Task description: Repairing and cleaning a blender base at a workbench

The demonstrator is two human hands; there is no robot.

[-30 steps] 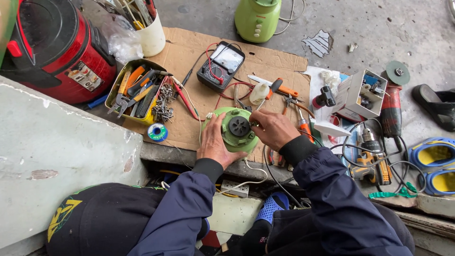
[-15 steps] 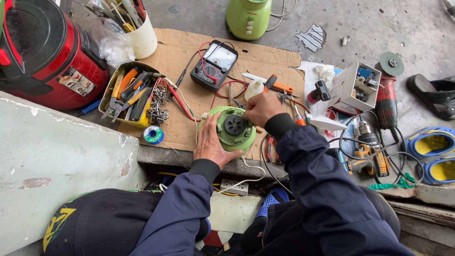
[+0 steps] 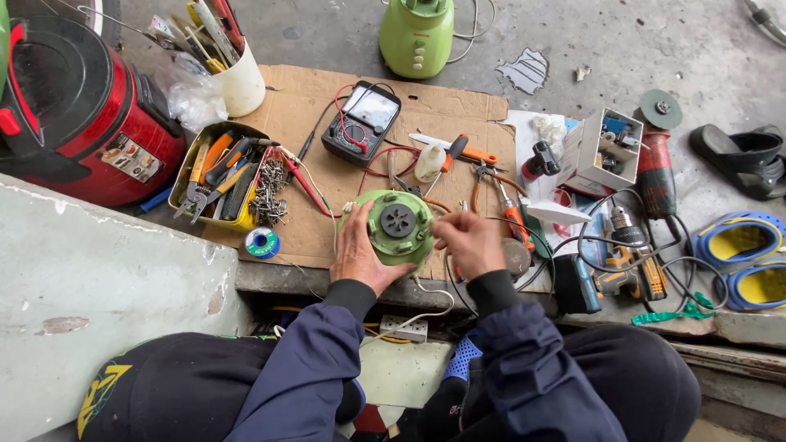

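We have a round, pale green appliance base (image 3: 398, 229) resting on the near edge of the flat sheet of cardboard (image 3: 327, 123), close to the front lip of the concrete ledge. It is a squat, drum-shaped plastic housing, seen from above, with a dark circular coupling set in the middle of its top face; the coupling shows short spokes around a small centre. A few small screw holes dot the green top around that dark disc. It sits roughly upright, tipped slightly toward us. Thin wires, white and red, trail out from its sides, and a white cord drops away below its front edge
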